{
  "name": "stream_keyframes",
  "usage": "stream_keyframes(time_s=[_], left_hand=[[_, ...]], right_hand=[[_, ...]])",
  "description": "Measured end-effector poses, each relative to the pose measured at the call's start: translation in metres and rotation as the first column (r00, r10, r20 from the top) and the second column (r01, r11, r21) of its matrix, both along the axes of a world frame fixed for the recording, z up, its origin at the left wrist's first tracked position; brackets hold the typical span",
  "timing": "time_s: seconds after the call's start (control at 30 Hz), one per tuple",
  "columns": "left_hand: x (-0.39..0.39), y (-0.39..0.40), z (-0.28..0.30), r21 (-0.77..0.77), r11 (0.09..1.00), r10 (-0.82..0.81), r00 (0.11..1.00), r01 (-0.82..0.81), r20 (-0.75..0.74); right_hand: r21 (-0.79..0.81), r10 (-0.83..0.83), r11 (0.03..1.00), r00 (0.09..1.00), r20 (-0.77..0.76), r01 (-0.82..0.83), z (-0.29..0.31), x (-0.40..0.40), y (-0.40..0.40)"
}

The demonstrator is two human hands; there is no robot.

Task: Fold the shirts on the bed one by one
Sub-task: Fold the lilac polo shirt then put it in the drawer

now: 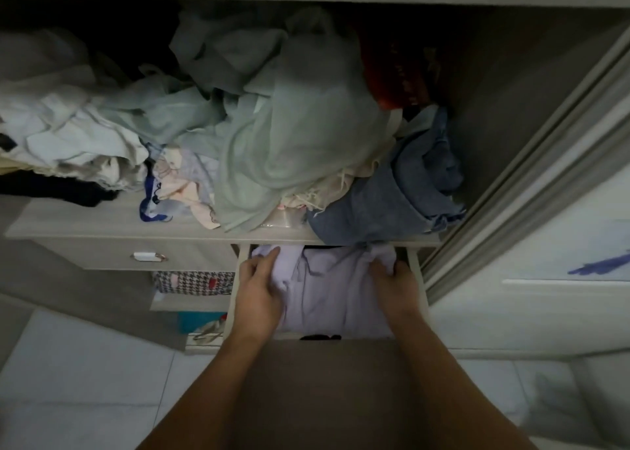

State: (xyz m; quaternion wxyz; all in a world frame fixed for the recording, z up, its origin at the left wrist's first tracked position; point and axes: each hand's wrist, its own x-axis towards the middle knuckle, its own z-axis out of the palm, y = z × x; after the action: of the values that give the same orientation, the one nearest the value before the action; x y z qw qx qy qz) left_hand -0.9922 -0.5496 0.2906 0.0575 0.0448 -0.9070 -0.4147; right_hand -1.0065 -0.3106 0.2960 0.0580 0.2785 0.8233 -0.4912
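You are pressing a folded lilac shirt (327, 292) down into the open drawer (416, 272), your left hand (260, 294) lying loose-fingered on its left edge, your right hand (395, 287) curling fingers over its right edge, beneath the shelf (102, 226) of heaped clothes (272, 125).

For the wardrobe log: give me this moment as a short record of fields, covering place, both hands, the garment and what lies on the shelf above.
place: open wardrobe, pulled-out drawer under a shelf
garment: lilac shirt, lying in the drawer
left hand: on the shirt's left edge, fingers on the cloth
right hand: gripping the shirt's right edge by the drawer wall
shelf contents: unfolded heap, with a pale green cloth, white garments and rolled blue denim
neighbouring drawer: shut, white handle
bed: not in view
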Motion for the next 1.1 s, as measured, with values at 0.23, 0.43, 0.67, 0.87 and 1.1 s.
stream_keyframes(time_s=[0.23,0.43,0.67,0.87,1.1], left_hand=[[-0.001,0.011,-0.011,-0.432,0.895,-0.094,0.994,0.111,0.062],[0.003,0.009,-0.026,-0.626,0.728,-0.263,0.957,0.281,0.124],[-0.006,0.020,-0.034,-0.597,0.742,-0.130,0.939,0.306,0.319],[0.001,0.015,-0.040,-0.577,0.732,-0.194,0.923,0.361,0.332],[-0.005,0.014,-0.031,-0.531,0.752,-0.200,0.903,0.390,0.380]], right_hand=[[0.055,-0.035,0.998,0.996,0.077,0.031,-0.016,-0.011,-0.002],[0.091,-0.005,0.996,0.998,0.069,-0.002,-0.024,-0.028,-0.002],[0.238,-0.033,0.971,0.999,-0.013,0.035,-0.021,-0.014,-0.017],[0.682,0.541,0.584,0.837,0.077,-0.440,-0.044,0.034,-0.032],[0.588,0.579,0.604,0.803,0.141,-0.538,-0.033,0.022,-0.028]])
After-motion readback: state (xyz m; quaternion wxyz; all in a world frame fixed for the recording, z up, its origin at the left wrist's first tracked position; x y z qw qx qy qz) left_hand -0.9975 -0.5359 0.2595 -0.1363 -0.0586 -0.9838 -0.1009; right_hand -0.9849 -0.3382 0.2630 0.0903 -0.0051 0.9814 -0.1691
